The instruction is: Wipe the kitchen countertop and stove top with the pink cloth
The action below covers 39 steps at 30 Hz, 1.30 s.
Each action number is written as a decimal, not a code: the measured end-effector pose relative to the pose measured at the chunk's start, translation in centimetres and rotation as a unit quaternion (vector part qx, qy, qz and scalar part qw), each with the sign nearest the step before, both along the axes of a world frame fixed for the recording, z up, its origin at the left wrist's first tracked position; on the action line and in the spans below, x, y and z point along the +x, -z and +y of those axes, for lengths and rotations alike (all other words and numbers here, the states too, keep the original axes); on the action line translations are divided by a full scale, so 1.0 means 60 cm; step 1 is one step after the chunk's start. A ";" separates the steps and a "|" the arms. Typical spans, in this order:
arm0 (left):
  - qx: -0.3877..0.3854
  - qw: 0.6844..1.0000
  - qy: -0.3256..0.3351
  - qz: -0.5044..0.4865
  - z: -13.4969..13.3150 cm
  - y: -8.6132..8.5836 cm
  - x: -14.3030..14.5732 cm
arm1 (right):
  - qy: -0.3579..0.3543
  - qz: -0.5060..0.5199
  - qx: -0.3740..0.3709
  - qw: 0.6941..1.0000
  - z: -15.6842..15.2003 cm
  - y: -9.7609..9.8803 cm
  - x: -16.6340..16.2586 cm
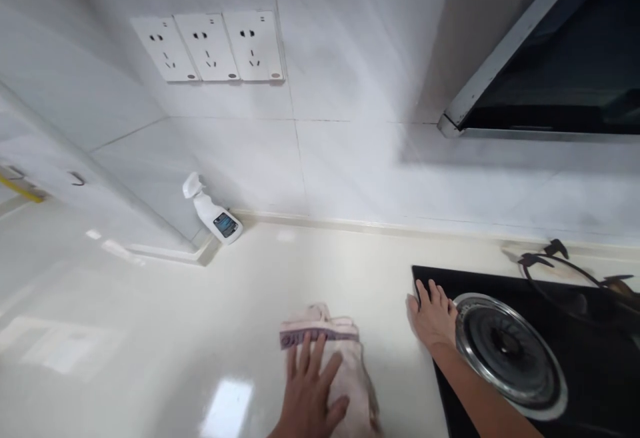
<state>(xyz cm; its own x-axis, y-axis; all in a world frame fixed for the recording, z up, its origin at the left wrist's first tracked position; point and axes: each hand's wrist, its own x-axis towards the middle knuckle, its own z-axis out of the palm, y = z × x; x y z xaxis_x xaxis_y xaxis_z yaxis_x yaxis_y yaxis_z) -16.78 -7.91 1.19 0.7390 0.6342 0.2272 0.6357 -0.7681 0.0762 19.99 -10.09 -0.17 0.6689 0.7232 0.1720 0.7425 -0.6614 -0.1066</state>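
My left hand [311, 388] lies flat with fingers spread on a folded pale pink cloth [350, 365], which has a purple patterned band near its far edge. The cloth rests on the cream countertop [240, 305]. Over to the right, my right hand [434, 315] is laid on the left edge of a black gas stove [480, 281], fingers stretched out beside the round metal burner [507, 351]. Nothing shows in its grip.
A white spray bottle [213, 211] stands in the back left corner. Above it are wall sockets [207, 48]. A black pot-support ring [563, 261] leans behind the stove. The range hood [545, 58] overhangs at upper right. A yellow hose [20, 188] shows far left.
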 end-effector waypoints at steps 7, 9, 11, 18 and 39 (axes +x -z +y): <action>0.014 0.984 -0.180 0.009 0.031 0.009 -0.174 | -0.001 -0.007 -0.028 1.000 0.001 -0.005 -0.005; -0.023 0.969 -0.247 0.016 0.070 -0.006 -0.157 | -0.001 -0.005 -0.037 0.999 0.002 -0.007 -0.005; -0.061 0.966 -0.250 0.026 0.113 -0.031 -0.110 | -0.001 -0.002 -0.043 0.999 0.004 -0.009 -0.005; -0.105 0.987 -0.117 0.044 0.182 -0.075 0.103 | 0.006 0.029 -0.041 0.999 0.010 -0.020 -0.006; -0.170 0.968 0.177 0.050 0.074 -0.005 0.232 | 0.000 0.076 -0.026 0.997 0.009 -0.045 0.000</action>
